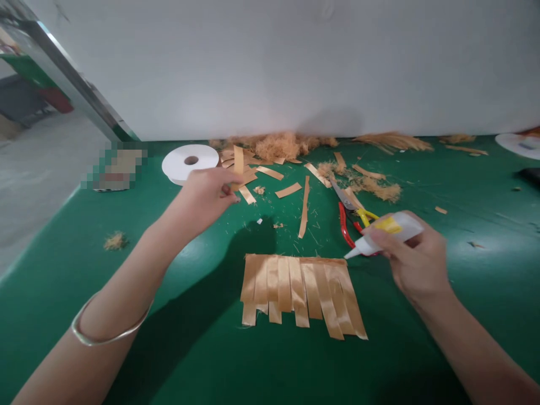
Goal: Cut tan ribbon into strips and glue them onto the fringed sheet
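Note:
My left hand (208, 193) reaches toward the loose tan ribbon strips (270, 172) at the back of the green table (84, 270), fingers pinched on one upright strip (238, 160). My right hand (415, 256) grips a small white glue bottle (390, 230) with a yellow label, its nozzle pointing left and down at the top right corner of a fringe of joined tan strips (300, 292) that lies flat in front of me.
Scissors with red and yellow handles (352, 211) lie just behind the glue bottle. A white tape roll (189, 162) sits beside my left hand. Piles of tan fibre (278, 145) line the white wall. Another white disc (521, 145) lies far right.

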Motion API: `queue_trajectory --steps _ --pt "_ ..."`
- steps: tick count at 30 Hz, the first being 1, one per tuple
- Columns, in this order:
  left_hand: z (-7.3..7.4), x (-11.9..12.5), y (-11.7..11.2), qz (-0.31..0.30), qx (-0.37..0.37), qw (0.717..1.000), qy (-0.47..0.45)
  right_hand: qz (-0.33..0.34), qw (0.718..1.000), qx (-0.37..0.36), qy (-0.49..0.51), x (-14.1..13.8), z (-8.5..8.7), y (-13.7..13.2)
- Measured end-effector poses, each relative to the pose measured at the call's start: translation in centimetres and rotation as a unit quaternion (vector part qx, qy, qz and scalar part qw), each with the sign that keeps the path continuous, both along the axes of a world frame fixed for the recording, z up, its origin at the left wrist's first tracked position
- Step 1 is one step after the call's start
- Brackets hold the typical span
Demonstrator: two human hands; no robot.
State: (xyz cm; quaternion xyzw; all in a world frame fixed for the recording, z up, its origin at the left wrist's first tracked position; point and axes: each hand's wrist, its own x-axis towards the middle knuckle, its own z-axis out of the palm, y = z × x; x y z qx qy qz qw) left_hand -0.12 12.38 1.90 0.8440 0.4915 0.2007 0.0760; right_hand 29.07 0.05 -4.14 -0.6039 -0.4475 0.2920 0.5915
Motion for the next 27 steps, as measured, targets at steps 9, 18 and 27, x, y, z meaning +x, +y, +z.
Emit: queue_trajectory --steps 9,18,27 --pt "-0.5 1.0 -0.8 -0.040 -0.123 0.987 -0.094 0.095 0.919 -0.109 0.368 1.9 0.6 2.4" --pt "-1.4 0.7 -0.6 -0.072 -0.091 0.990 -0.075 0.131 0.975 0.043 0.176 -1.0 -1.4 8.1" --pt "-2.2 0.1 -0.5 -0.080 -0.102 0.989 -0.071 0.114 0.992 0.058 0.015 -1.6 -3.1 9.1"
